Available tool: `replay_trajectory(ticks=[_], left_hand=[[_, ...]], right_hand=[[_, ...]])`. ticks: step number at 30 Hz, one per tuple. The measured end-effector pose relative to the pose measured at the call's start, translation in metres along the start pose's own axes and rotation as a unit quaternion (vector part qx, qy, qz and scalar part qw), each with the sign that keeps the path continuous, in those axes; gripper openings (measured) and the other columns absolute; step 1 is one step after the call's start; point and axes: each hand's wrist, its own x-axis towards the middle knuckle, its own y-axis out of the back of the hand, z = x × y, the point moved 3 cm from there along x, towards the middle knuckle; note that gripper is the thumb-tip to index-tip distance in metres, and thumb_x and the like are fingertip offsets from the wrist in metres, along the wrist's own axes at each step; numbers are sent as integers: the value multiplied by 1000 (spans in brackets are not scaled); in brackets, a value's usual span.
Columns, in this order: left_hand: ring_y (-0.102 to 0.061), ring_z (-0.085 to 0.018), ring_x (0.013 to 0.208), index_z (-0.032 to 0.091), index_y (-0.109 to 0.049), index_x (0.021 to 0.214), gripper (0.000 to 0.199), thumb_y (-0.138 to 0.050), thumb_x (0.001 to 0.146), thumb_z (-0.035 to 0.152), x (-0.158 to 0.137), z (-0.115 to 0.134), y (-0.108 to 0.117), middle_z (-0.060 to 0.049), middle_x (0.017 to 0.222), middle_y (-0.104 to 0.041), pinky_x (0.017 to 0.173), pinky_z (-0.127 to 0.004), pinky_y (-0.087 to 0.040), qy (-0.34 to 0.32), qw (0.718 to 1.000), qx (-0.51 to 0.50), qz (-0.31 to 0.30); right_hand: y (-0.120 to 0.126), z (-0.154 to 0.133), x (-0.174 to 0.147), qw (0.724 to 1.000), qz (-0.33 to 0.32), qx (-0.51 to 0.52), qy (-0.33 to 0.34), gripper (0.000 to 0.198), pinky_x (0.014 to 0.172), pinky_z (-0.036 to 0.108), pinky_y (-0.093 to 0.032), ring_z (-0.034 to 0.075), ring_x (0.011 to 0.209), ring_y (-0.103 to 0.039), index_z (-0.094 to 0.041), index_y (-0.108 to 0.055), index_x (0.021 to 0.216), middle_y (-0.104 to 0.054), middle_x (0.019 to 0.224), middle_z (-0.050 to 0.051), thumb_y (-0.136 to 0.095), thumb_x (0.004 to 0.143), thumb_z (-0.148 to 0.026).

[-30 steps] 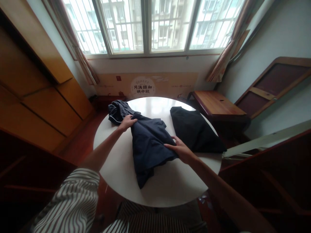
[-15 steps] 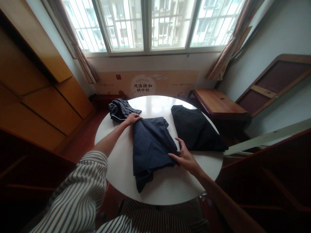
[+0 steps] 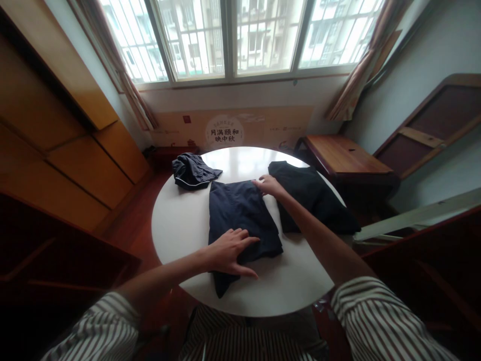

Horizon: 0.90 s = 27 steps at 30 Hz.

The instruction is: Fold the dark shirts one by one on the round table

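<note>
A dark blue folded garment [image 3: 238, 208] lies in the middle of the round white table [image 3: 173, 225], with a pointed flap sticking out at its near left. My left hand [image 3: 229, 250] is over its near part, palm down, thumb and fingers spread apart. At the far right corner of the cloth, my right hand [image 3: 267, 185] has its fingers closed on the edge. A black folded garment [image 3: 311, 200] lies to the right, partly behind my right forearm. Far left on the table is a crumpled dark grey garment [image 3: 195, 171] with white piping.
Beyond the table, a printed banner [image 3: 270, 125] runs along the wall under the barred window. A low wooden table [image 3: 347, 153] stands at the back right. Wooden cabinets [image 3: 86, 165] line the left side, and a pale rail [image 3: 413, 218] lies at the right.
My left hand has come from the far left corner to the near part of the blue garment. My right hand has moved from its near right side up to the far right corner.
</note>
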Motion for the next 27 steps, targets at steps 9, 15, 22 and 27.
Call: replay_trajectory(ticks=[9, 15, 22, 27], left_hand=[[-55, -24, 98, 11, -37, 148, 58, -45, 92, 22, -14, 3, -25, -14, 111, -57, 91, -36, -46, -7, 998, 61, -35], [-56, -26, 93, 14, -38, 147, 58, -47, 91, 23, 2, 19, -18, -15, 109, -59, 80, -38, -48, -5, 990, 142, -19], [-63, -22, 81, 7, -47, 136, 45, -36, 93, 8, 47, 35, -34, -17, 104, -62, 60, -32, -50, -38, 982, 181, -32], [-65, -22, 83, 6, -55, 125, 37, -36, 94, 6, 41, 46, -44, -16, 103, -63, 61, -30, -52, -99, 978, 183, -13]], right_hand=[[-17, 16, 28, 994, 85, -69, 18, 25, 78, 24, -51, 18, 86, -68, -11, -72, 105, -73, 100, 12, -59, 88, -22], [-9, 22, 24, 988, 116, -83, 60, 37, 85, 33, -51, 22, 87, -66, -8, -66, 119, -70, 102, 15, -56, 92, -31], [-46, -10, 0, 955, -95, -202, 195, 57, 115, 54, -25, 34, 139, -38, -27, -42, 150, -38, 156, 11, -36, 100, -53], [-61, -11, -5, 930, -161, -285, 168, 64, 116, 64, -9, 36, 149, -15, -35, -23, 157, -13, 165, 5, -25, 99, -63]])
